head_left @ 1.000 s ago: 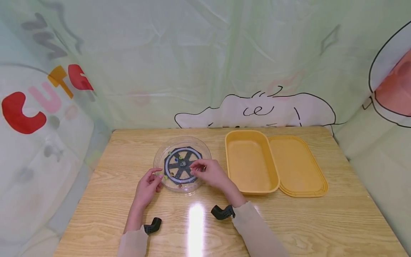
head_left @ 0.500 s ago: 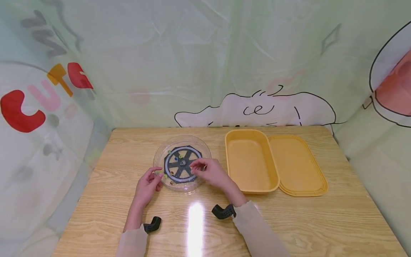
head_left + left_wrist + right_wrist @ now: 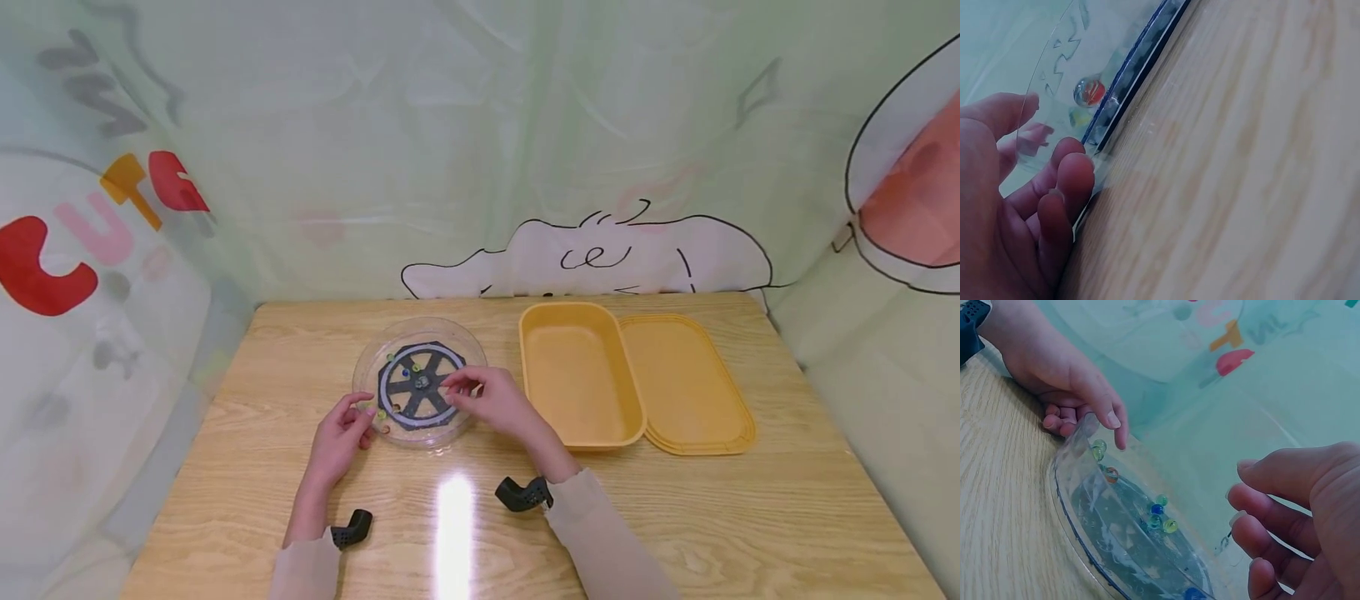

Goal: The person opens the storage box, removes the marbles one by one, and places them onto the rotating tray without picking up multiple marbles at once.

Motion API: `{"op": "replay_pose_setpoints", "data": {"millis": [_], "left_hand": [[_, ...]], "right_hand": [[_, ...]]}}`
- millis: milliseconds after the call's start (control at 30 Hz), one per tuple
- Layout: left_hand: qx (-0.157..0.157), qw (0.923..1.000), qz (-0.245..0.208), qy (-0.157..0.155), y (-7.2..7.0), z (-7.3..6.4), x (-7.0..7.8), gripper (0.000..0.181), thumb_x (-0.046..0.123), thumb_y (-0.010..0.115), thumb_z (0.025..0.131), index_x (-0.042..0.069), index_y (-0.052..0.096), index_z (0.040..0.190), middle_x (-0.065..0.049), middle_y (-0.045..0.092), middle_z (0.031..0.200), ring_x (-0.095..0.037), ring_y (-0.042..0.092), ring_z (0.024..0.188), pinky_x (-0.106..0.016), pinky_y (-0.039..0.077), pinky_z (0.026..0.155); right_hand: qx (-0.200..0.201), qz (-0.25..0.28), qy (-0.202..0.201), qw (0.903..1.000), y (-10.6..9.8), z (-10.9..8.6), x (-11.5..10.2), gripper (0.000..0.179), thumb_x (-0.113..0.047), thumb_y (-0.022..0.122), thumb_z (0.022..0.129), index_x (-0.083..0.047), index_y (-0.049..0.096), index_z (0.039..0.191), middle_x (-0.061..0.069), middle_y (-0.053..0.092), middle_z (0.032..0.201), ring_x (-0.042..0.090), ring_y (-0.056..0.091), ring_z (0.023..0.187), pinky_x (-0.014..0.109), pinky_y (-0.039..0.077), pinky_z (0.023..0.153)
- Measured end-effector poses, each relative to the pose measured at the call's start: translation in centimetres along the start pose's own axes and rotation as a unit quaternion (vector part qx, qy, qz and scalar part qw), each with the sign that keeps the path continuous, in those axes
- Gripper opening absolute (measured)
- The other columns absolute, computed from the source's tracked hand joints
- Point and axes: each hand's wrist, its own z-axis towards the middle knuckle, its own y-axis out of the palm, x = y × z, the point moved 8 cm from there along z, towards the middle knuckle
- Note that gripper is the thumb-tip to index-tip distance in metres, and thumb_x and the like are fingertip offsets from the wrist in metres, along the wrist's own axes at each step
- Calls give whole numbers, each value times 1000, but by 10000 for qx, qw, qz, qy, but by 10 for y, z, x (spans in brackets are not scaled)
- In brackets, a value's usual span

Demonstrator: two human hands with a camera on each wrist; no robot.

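Observation:
A round clear plastic dish point(image 3: 454, 335) stands on the table, with a dark six-spoked wheel shape and pale ring point(image 3: 385, 392) at its bottom. Several glass marbles lie inside, among them a blue one point(image 3: 1158, 509), a yellow-green one point(image 3: 1170, 525) and a red-and-clear one point(image 3: 1089, 92) near the front wall. My left hand point(image 3: 339, 437) holds the dish's left rim, index finger over the wall and other fingers outside. My right hand point(image 3: 495, 404) hovers over the right edge, fingers loosely bent; the right wrist view shows nothing between them.
Right of the dish stands a yellow-orange plastic tub point(image 3: 525, 358), nothing visible inside. Its matching lid point(image 3: 682, 383) lies flat beside it, partly under the tub's edge. A printed curtain point(image 3: 375, 167) hangs behind the wooden table point(image 3: 735, 533).
The reddish marble has rolled left along the front of the dish, towards my left hand. Both hands keep their places; the head view has shifted slightly.

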Motion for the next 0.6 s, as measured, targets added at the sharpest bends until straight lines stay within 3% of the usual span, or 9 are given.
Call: {"op": "replay_pose_setpoints", "data": {"millis": [300, 600], "left_hand": [[-134, 9992, 361, -37, -2, -4, 3, 32, 28, 62, 101, 15, 61, 130, -12, 63, 79, -22, 61, 61, -29, 51, 58], [-93, 9976, 668, 129, -13, -15, 8, 36, 27, 61, 101, 16, 57, 134, -11, 62, 79, -21, 60, 63, -30, 52, 59]], "right_hand": [[19, -18, -1, 10000, -9, -6, -5, 14, -12, 73, 92, -14, 73, 106, -6, 66, 89, 16, 58, 82, 29, 50, 71], [384, -194, 138, 9990, -38, -17, 1, 18, -13, 74, 92, -9, 73, 110, -6, 68, 90, 17, 57, 84, 27, 48, 70]]}}
